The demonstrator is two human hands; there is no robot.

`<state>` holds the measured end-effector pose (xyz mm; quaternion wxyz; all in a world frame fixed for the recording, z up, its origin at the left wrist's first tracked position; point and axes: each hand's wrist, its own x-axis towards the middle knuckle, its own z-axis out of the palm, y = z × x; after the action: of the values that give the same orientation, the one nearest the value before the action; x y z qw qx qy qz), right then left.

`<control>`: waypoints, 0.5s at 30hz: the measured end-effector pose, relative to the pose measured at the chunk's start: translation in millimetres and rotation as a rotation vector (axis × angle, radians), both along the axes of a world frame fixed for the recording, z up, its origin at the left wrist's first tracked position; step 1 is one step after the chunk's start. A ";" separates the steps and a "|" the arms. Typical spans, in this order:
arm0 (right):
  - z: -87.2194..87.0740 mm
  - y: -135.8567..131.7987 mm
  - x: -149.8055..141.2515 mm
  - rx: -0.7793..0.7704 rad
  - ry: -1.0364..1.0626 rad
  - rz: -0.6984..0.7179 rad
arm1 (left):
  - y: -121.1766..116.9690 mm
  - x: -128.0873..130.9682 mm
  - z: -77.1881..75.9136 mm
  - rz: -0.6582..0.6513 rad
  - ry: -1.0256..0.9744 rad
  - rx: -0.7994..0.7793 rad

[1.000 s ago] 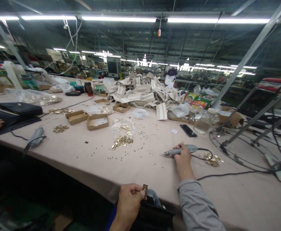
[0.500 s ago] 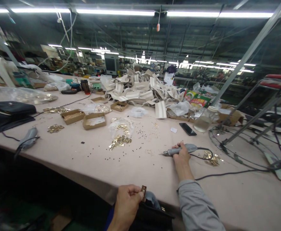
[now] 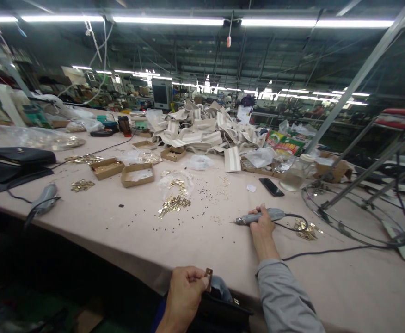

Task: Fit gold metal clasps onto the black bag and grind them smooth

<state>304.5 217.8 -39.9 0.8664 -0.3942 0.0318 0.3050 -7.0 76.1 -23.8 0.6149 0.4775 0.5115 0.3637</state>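
My left hand (image 3: 186,291) is closed in a pinch on a small brass metal fitting (image 3: 208,275), held upright just below the table's near edge, over a black bag (image 3: 223,311) in my lap. My right hand (image 3: 262,225) rests on the pinkish table (image 3: 119,231) and is wrapped round a grey corded electric screwdriver (image 3: 258,216), whose tip points left. A small pile of gold fittings (image 3: 304,230) lies just right of that hand. More gold fittings (image 3: 173,204) and tiny dark screws are scattered on the cloth to its left.
Small cardboard boxes (image 3: 137,174) of parts, a heap of striped beige fabric pieces (image 3: 205,129), a black phone (image 3: 271,187) and a glass jar (image 3: 295,175) sit farther back. A second grey screwdriver (image 3: 46,196) and black bags (image 3: 17,157) lie at the left. A metal frame (image 3: 362,194) stands right.
Both hands keep their hold and place. The view shifted slightly. Another person's hand at the far left edge has drawn back almost out of sight.
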 end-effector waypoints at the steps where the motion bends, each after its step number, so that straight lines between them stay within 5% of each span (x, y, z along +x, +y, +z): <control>1: -0.2 0.2 0.3 -0.001 0.000 0.002 | 0.1 -0.1 0.0 -0.002 0.006 0.000; 15: 2.8 0.7 -0.8 0.005 0.032 -0.018 | -0.4 1.5 -0.5 0.001 0.024 0.009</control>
<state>303.7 218.5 -37.2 0.8695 -0.3867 0.0486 0.3035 -5.5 75.7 -24.4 0.6063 0.4843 0.5175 0.3606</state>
